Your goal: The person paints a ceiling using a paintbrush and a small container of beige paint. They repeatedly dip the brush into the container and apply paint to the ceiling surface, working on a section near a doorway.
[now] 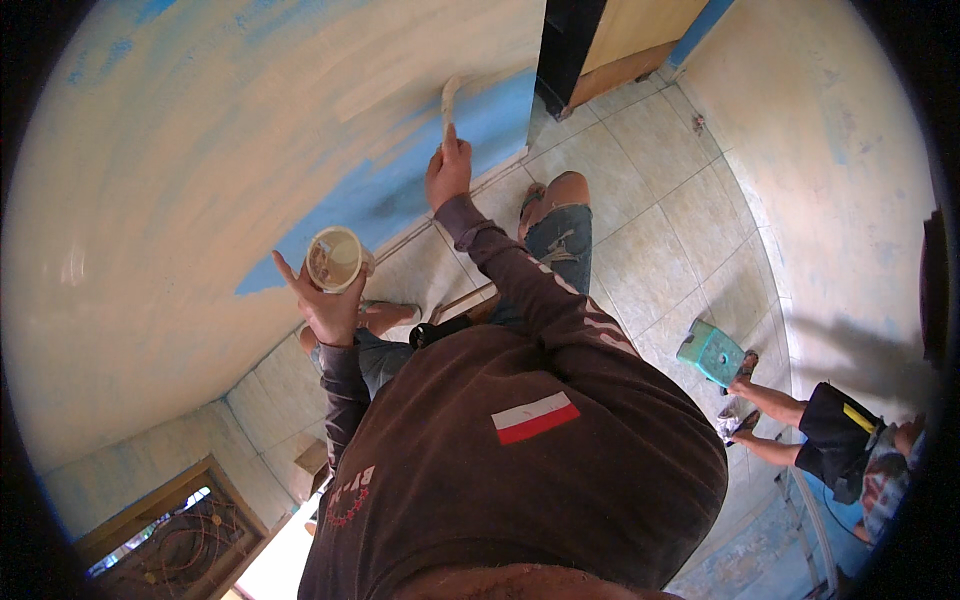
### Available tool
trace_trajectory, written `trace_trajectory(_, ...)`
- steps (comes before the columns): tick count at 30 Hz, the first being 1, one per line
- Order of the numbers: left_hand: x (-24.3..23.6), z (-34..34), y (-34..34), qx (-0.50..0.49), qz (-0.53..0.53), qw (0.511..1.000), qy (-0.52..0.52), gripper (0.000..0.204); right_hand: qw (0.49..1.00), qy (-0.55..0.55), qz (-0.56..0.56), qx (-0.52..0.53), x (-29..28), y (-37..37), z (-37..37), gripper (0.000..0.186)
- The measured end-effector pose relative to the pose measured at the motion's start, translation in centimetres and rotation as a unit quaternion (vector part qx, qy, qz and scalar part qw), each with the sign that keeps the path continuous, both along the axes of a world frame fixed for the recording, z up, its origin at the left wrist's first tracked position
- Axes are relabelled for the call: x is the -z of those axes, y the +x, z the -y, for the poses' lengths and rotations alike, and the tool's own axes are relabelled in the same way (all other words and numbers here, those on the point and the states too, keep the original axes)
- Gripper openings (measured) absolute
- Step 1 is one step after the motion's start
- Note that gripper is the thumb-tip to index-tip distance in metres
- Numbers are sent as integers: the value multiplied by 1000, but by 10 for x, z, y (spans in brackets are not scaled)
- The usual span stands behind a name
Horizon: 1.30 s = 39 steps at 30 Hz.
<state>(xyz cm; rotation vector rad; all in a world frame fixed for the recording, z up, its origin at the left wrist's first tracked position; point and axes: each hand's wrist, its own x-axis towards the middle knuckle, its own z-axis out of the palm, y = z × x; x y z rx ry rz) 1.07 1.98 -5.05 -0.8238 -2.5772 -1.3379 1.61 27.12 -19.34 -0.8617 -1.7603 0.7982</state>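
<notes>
In my left hand [328,312] is a small white tub [345,236], tilted so that its open mouth shows a cream, paint-like coating inside. My fingers and thumb are wrapped round its lower side, with one finger sticking out. My right hand [450,175] grips a long, pale, cream-smeared paintbrush [448,112], index finger stretched along the handle. The brush's far end lies at or very near the wall [330,110], just above a blue band [400,180]. Streaky cream paint covers most of that wall, with blue showing through in patches.
Pale floor tiles [640,150] lie below, by a dark cabinet [590,60] at the wall's far end. At right, another person [770,420] is beside a turquoise plastic stool [712,352]. A wood-framed panel [170,530] is at lower left.
</notes>
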Motion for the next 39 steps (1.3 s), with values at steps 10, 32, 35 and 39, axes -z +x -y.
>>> trace_trajectory(10,0,-1,3,-6,4,1000,7,130,994,-42,23,-96,-19,42,30,54)
trace_trajectory(32,-6,2,1,-8,0,1000,9,130,991,-1,75,114,41,26,-141,51)
trace_trajectory(35,-5,4,2,-10,-7,1000,6,130,992,-119,-27,13,38,16,-88,54)
trace_trajectory(39,-7,2,1,-7,1,1000,3,130,997,-45,65,-12,29,11,-23,56)
